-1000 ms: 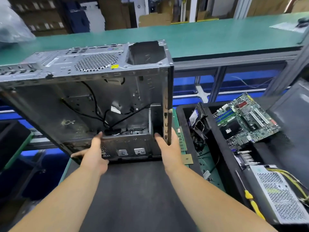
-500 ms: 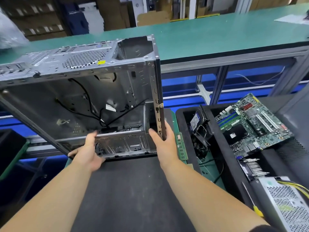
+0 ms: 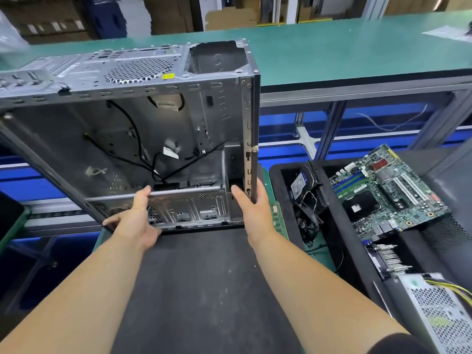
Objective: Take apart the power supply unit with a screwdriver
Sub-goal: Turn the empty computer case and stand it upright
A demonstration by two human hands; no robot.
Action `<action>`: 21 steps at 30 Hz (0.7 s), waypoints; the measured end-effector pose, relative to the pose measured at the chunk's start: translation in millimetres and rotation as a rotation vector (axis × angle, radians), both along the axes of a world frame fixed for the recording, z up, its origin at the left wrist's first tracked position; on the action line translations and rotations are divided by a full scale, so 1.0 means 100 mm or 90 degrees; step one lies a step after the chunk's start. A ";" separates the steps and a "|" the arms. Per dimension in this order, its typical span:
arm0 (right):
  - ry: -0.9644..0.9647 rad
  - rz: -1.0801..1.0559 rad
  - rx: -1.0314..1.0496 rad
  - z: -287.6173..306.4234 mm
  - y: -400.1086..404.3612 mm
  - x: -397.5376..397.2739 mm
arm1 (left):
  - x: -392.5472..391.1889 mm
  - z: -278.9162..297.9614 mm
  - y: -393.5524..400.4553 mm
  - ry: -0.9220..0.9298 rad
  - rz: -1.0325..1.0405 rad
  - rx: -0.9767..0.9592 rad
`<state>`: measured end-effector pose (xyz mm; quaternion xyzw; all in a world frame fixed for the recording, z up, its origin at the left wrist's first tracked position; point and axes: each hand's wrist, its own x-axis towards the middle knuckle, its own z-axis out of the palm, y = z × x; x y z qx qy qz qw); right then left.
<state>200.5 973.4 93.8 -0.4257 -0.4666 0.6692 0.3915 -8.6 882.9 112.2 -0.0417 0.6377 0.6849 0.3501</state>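
An emptied grey computer case (image 3: pixel 122 129) stands tilted at the far edge of the black mat (image 3: pixel 204 290), its open side facing me, loose black cables inside. My left hand (image 3: pixel 135 221) grips the lower front rail of the case. My right hand (image 3: pixel 251 200) holds the case's lower right corner edge, thumb inside. The silver power supply unit (image 3: pixel 439 315) with yellow wires lies at the lower right. Beside it, a thin screwdriver shaft (image 3: pixel 381 300) shows; its handle is hidden.
A motherboard (image 3: pixel 385 190) leans in a black tray (image 3: pixel 275 175) on the right, with a drive and fan parts (image 3: pixel 304 192) beside it. A heatsink's metal fins (image 3: pixel 390 259) lie below the board. A green workbench (image 3: pixel 332 52) runs across behind the case.
Both hands have lifted and shifted the case slightly leftward and away over the mat's far edge. The view has tipped, so the screwdriver's yellow handle has dropped out of sight.
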 end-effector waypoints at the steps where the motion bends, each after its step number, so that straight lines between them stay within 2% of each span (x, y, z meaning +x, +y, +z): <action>1: -0.007 0.004 -0.001 0.00 0.00 0.00 | 0.02 -0.01 -0.03 0.024 0.007 -0.006; 3: -0.035 0.016 0.009 0.02 0.00 0.00 | 0.10 -0.04 -0.12 0.115 -0.006 -0.070; 6: -0.118 -0.009 0.061 -0.02 -0.11 0.02 | 0.22 -0.22 -0.39 0.252 -0.076 -0.244; 7: -0.161 -0.036 0.079 -0.07 -0.19 0.04 | 0.26 -0.31 -0.50 0.296 -0.099 -0.250; 11: -0.337 -0.096 0.113 -0.33 -0.75 0.15 | 0.38 -0.70 -0.97 0.408 -0.211 -0.166; 16: -0.398 0.080 0.175 -0.51 -1.19 0.23 | 0.37 -0.86 -1.19 0.482 -0.301 -0.149; 21: -0.427 0.054 0.151 -0.44 -1.26 0.22 | 0.31 -0.81 -1.21 0.451 -0.300 -0.094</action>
